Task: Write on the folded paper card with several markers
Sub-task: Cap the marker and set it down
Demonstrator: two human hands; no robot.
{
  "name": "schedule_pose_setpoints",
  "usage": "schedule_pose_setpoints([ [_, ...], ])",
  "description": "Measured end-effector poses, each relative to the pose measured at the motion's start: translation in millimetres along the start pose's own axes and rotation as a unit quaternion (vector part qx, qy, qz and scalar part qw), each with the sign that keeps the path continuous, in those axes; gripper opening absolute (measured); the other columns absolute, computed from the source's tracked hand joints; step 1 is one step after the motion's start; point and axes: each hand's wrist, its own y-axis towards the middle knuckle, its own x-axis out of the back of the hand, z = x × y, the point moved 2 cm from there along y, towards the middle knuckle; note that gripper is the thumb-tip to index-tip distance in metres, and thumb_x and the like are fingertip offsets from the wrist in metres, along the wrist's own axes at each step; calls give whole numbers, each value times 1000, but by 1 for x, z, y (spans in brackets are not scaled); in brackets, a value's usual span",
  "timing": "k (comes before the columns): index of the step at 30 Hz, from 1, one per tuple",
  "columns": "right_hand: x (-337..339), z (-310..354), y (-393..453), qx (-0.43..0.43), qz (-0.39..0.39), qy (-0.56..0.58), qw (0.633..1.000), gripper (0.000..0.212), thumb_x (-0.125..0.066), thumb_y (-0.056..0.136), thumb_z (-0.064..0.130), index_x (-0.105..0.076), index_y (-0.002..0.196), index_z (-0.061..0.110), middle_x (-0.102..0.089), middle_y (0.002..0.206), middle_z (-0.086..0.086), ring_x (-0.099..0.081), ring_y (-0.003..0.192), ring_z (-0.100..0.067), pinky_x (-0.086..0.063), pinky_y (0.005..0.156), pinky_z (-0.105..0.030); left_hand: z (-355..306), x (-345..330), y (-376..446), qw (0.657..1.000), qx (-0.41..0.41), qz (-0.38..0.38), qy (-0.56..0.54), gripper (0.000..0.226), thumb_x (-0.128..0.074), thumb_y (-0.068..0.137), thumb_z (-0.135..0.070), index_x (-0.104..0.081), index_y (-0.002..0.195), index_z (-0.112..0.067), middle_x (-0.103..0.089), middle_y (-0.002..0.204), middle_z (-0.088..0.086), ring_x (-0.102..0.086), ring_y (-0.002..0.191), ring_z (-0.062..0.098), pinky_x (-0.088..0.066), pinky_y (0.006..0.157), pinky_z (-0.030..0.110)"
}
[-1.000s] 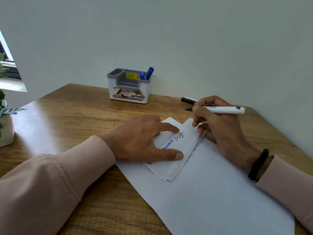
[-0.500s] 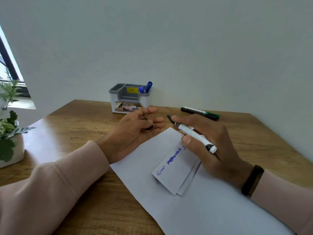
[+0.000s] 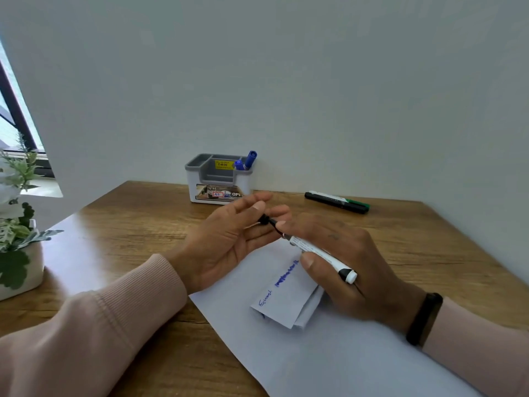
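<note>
A folded paper card (image 3: pixel 286 296) lies on a white sheet (image 3: pixel 329 362) on the wooden surface (image 3: pixel 137 224), its long axis slanting near-left to far-right, its far end hidden under the right hand (image 3: pixel 343 270). That hand grips a white marker (image 3: pixel 320 253) pointing far-left, its dark tip meeting a black cap (image 3: pixel 264 220) at the curled fingers of the left hand (image 3: pixel 229 242), though the hold is hard to make out. Farther off lie a black-and-green marker (image 3: pixel 337 202) and a holder (image 3: pixel 219 179) with blue markers (image 3: pixel 246 161).

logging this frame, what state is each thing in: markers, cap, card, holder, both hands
black marker: gripped by right hand, tip at cap
cap: in left hand fingers, not clearly seated
folded card: flat on white sheet, black and blue writing
green marker: lying capped on desk
blue markers: upright in holder
</note>
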Motion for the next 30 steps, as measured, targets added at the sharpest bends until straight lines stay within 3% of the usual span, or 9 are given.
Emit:
schedule_pose_setpoints([
  [2,4,1,-2,0,-31,-4,1000,41,-49,99,14,-69,133,0,-74,130,-8,-71,121,-21,-56,97,-38,-3,2,-2,976,-66,-46,200,39,-68,91,-27,-58,128,-18,-79,109,9,-77,99,24,-63,77,32],
  [4,5,2,-3,-2,-48,-9,999,42,-49,99,14,-69,133,1,-77,124,-7,-73,112,-20,-57,90,-40,-5,2,-6,909,-130,-78,389,38,-76,85,-31,-61,119,-26,-80,96,1,-78,87,18,-63,70,28],
  [6,4,1,-3,-6,-42,-10,999,41,-49,99,16,-70,132,1,-77,124,-6,-74,111,-21,-57,89,-41,-5,2,-9,855,-173,-91,480,32,-79,87,-28,-63,115,-32,-79,94,-7,-75,87,12,-61,70,24],
  [12,-1,-3,-5,-13,2,-21,1000,42,-47,101,19,-72,130,1,-77,123,-9,-73,112,-27,-56,88,-45,-4,-7,-13,778,-236,-73,577,29,-79,88,-18,-67,113,-27,-76,97,-18,-69,93,-3,-52,75,10],
  [18,-1,-3,-5,-5,3,-22,1000,40,-47,101,19,-71,129,3,-77,120,-6,-72,110,-24,-55,86,-43,-5,-3,-13,750,-247,-79,608,31,-78,89,-16,-67,116,-27,-76,97,-18,-67,90,-4,-47,75,8],
  [25,-6,-5,-3,-23,37,-16,999,38,-48,102,18,-70,129,7,-75,115,-2,-70,103,-19,-54,83,-39,-1,-17,-17,646,-312,3,697,40,-73,94,-12,-62,130,-23,-76,106,-8,-64,88,2,-47,77,14],
  [27,-7,-6,-2,-34,29,-16,999,35,-48,101,18,-71,126,9,-74,111,1,-69,98,-16,-51,81,-33,0,-18,-17,645,-309,0,699,48,-70,95,-6,-58,136,-28,-74,115,-7,-67,97,5,-51,82,18],
  [28,-7,-6,-2,-41,21,-16,999,33,-47,101,18,-72,123,10,-74,109,3,-68,96,-13,-49,80,-30,0,-17,-17,660,-301,-12,688,53,-68,95,-2,-56,139,-30,-73,119,-8,-67,102,4,-53,86,19],
  [30,-6,-7,-1,-66,2,-7,998,34,-47,101,20,-72,123,12,-75,114,5,-70,102,-12,-52,83,-31,-1,-13,-15,753,-254,-51,605,63,-64,92,5,-54,140,-35,-70,122,-11,-69,107,4,-56,91,21],
])
